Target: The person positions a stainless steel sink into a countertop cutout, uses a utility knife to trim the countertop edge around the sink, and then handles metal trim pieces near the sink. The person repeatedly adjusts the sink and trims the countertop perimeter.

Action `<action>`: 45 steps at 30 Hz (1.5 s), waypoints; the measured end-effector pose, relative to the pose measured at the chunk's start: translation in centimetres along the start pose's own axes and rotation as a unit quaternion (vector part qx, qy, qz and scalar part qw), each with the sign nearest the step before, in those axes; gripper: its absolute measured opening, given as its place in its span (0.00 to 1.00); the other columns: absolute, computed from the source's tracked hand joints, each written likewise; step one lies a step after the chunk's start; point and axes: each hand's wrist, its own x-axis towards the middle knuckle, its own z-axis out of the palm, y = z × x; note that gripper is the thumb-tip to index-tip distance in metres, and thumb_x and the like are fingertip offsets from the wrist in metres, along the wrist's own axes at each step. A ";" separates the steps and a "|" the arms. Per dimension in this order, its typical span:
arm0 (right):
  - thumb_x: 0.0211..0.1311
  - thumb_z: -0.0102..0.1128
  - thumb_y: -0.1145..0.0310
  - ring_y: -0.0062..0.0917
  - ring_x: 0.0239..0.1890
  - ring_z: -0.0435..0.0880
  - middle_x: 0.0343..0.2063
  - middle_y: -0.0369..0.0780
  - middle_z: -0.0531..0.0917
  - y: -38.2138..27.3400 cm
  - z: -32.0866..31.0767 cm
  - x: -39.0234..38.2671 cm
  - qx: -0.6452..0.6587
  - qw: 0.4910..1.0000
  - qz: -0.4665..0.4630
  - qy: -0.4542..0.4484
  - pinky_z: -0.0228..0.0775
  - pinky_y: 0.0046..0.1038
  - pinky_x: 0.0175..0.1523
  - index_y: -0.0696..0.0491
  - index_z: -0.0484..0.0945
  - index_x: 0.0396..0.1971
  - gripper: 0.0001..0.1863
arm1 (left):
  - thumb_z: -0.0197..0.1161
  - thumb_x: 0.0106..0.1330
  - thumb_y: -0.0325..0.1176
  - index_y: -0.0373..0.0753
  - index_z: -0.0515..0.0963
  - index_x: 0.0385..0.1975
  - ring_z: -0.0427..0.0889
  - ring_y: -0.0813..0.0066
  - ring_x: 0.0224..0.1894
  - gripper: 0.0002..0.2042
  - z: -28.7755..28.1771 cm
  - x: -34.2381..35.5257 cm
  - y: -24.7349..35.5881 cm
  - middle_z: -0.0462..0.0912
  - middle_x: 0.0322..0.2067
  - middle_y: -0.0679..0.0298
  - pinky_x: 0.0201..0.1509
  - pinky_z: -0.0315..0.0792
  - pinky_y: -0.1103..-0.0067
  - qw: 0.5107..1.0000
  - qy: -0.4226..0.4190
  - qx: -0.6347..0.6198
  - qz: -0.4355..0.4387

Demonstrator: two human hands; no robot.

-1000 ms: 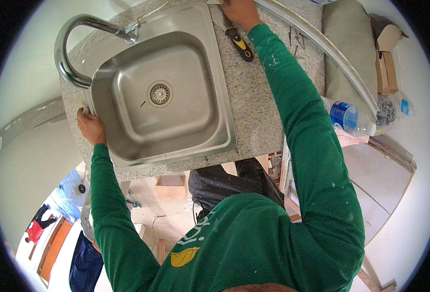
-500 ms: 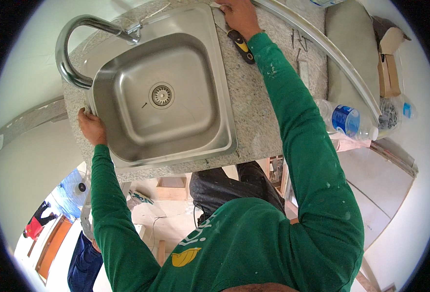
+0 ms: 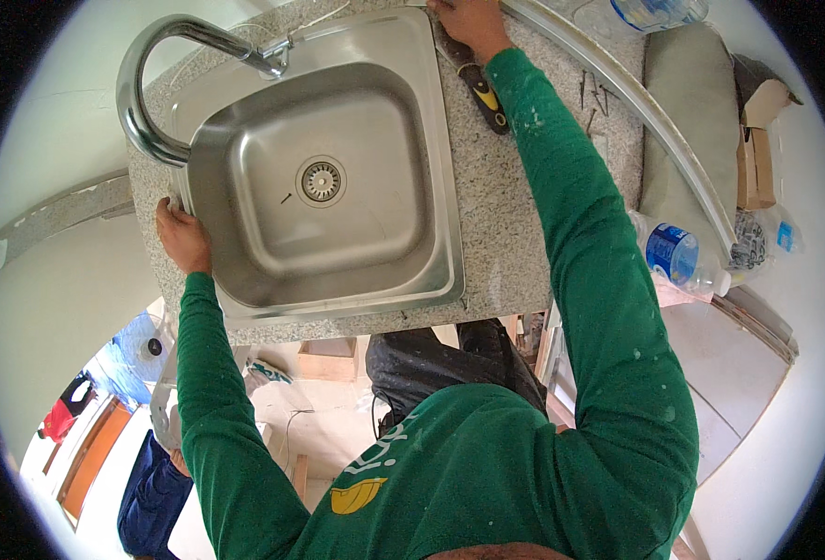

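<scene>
A stainless steel sink (image 3: 338, 238) with a round drain strainer (image 3: 321, 182) sits in a speckled stone countertop (image 3: 501, 252). A small dark screw (image 3: 286, 198) lies in the basin. My left hand (image 3: 184, 238) is closed on the sink's left rim, below the curved chrome faucet (image 3: 151, 140). At the far right corner of the sink is my right hand (image 3: 475, 23), its fingers bent and partly cut off by the picture's edge; what they pinch, if anything, is hidden. Beside that hand, a black and yellow tool handle (image 3: 482, 98) lies on the stone along the sink's edge.
Several dark screws (image 3: 594, 93) lie on the right of the countertop, inside a pale curved strip (image 3: 655, 112). Beyond are a grey-green cushion-like bundle (image 3: 688, 121), a cardboard box (image 3: 756, 173) and plastic bottles (image 3: 678, 257). A person in dark blue (image 3: 155, 499) stands at lower left.
The whole view has shifted slightly, so the sink appears a little farther right. Both hands keep about the same places on the sink.
</scene>
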 end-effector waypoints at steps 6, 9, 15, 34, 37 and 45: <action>0.64 0.60 0.72 0.51 0.48 0.83 0.44 0.51 0.86 1.7 -0.6 1.4 0.063 0.995 -0.002 -0.082 0.76 0.45 0.54 0.53 0.89 0.45 0.13 | 0.52 0.74 0.31 0.36 0.75 0.58 0.80 0.41 0.54 0.15 0.5 0.0 0.1 0.82 0.52 0.44 0.59 0.72 0.56 1.000 0.013 0.016 0.006; 0.64 0.59 0.73 0.52 0.48 0.83 0.44 0.52 0.86 0.7 -1.8 1.5 0.079 0.991 -0.018 -0.110 0.76 0.45 0.55 0.55 0.88 0.45 0.13 | 0.52 0.74 0.31 0.37 0.75 0.58 0.80 0.41 0.55 0.16 0.0 -0.3 -0.8 0.82 0.52 0.45 0.59 0.72 0.56 1.000 0.010 0.023 0.000; 0.65 0.58 0.73 0.52 0.49 0.82 0.45 0.52 0.86 -0.3 -1.5 -0.4 0.012 0.997 0.053 -0.058 0.74 0.46 0.58 0.55 0.89 0.46 0.14 | 0.52 0.74 0.30 0.36 0.75 0.58 0.80 0.41 0.54 0.16 0.0 0.1 0.3 0.83 0.52 0.45 0.58 0.73 0.55 1.000 -0.014 0.007 -0.027; 0.67 0.64 0.69 0.48 0.54 0.85 0.51 0.51 0.86 -0.1 -2.4 -1.6 -0.061 0.994 0.036 -0.087 0.77 0.41 0.60 0.48 0.87 0.53 0.15 | 0.56 0.69 0.29 0.39 0.77 0.54 0.82 0.44 0.47 0.15 0.0 0.0 -0.8 0.83 0.42 0.47 0.52 0.75 0.54 0.999 0.007 -0.001 -0.037; 0.69 0.63 0.69 0.47 0.55 0.85 0.54 0.53 0.85 -2.7 -3.6 -1.4 -0.063 0.989 0.091 -0.097 0.78 0.39 0.59 0.52 0.85 0.55 0.16 | 0.57 0.69 0.30 0.40 0.77 0.54 0.83 0.46 0.46 0.14 -0.3 -0.2 -0.6 0.83 0.42 0.48 0.51 0.76 0.55 0.999 0.001 0.009 -0.050; 0.75 0.57 0.64 0.42 0.64 0.80 0.63 0.49 0.80 -2.6 -7.6 -9.3 -0.071 0.978 0.193 -0.027 0.67 0.39 0.72 0.57 0.77 0.65 0.23 | 0.62 0.65 0.33 0.37 0.79 0.54 0.81 0.46 0.54 0.18 -0.2 -1.3 -1.0 0.83 0.48 0.49 0.60 0.73 0.55 0.997 -0.025 -0.035 -0.059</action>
